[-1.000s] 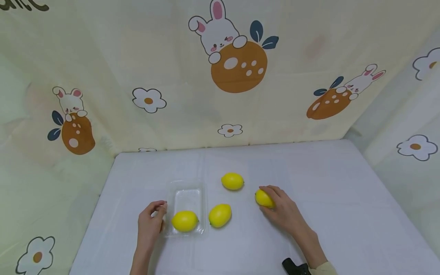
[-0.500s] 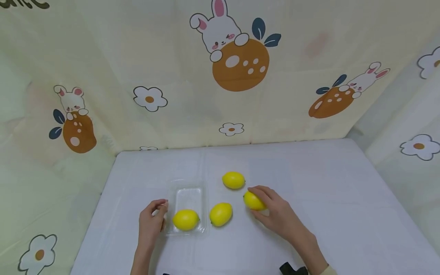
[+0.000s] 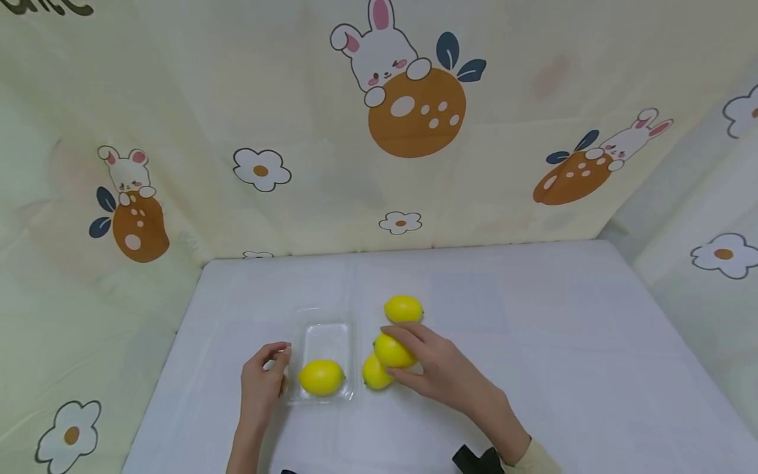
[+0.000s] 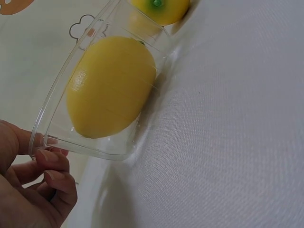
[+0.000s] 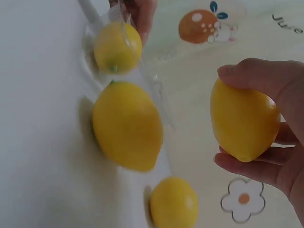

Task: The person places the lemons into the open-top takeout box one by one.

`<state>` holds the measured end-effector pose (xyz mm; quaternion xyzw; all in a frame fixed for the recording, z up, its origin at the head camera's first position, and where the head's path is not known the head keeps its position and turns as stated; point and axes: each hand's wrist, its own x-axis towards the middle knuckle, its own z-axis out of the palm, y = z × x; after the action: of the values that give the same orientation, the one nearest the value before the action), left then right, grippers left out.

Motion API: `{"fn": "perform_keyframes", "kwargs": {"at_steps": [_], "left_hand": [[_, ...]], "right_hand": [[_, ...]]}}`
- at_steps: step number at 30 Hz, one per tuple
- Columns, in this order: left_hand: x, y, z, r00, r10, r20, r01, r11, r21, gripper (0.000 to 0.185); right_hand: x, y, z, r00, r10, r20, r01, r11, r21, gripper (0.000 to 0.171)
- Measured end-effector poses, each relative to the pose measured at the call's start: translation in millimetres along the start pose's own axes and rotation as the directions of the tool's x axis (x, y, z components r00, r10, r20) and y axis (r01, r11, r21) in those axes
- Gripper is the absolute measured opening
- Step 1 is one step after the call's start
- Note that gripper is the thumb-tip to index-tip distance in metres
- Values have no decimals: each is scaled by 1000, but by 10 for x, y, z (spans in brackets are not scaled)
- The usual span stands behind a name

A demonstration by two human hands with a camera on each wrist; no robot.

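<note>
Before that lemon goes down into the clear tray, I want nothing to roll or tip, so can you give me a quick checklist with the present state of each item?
1. Right hand has a firm grip on the carried lemon: ok, fingers and thumb curl round it.
2. Left hand steadies the clear plastic tray: ok, fingertips pinch its near rim.
3. Free room in the tray: ok, the far half is bare; one lemon lies in the near half.
4. Path to the tray: ok, the carried lemon is above the lemon on the table beside the tray.
5. Far lemon out of the way: ok.
6. Tray flat on the table: cannot tell.
</note>
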<state>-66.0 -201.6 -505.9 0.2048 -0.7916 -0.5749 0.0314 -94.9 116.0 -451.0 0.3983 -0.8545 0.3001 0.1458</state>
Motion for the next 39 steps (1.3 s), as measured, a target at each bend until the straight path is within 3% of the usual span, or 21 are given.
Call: {"fn": "perform_keyframes", "kwargs": {"at_steps": [9, 16, 21, 29, 35, 39], "left_hand": [[-8, 8, -15, 1000, 5, 0, -5, 1000, -28, 26], [4, -9, -22, 1000, 6, -29, -6, 1000, -18, 25], [7, -9, -18, 1000, -7, -20, 6, 1000, -15, 27], [10, -5, 16, 1000, 1, -26, -2, 999, -46, 25], [24, -5, 41, 1000, 16, -20, -17, 999, -36, 26], [7, -12, 26, 1000, -4, -23, 3, 1000, -28, 26]], "right_hand": [[438, -156, 112, 990, -108, 91, 103, 993, 52, 61], [719, -229, 291, 968, -91, 234, 81, 995, 54, 58], [887, -230, 517, 937, -35, 348, 21, 999, 45, 58], [1118, -155, 923, 877, 88, 472, -67, 996, -61, 54], [1162, -97, 1076, 825, 163, 541, -183, 983, -16, 51], [1169, -92, 1155, 801, 164, 576, -211, 977, 15, 47]]}}
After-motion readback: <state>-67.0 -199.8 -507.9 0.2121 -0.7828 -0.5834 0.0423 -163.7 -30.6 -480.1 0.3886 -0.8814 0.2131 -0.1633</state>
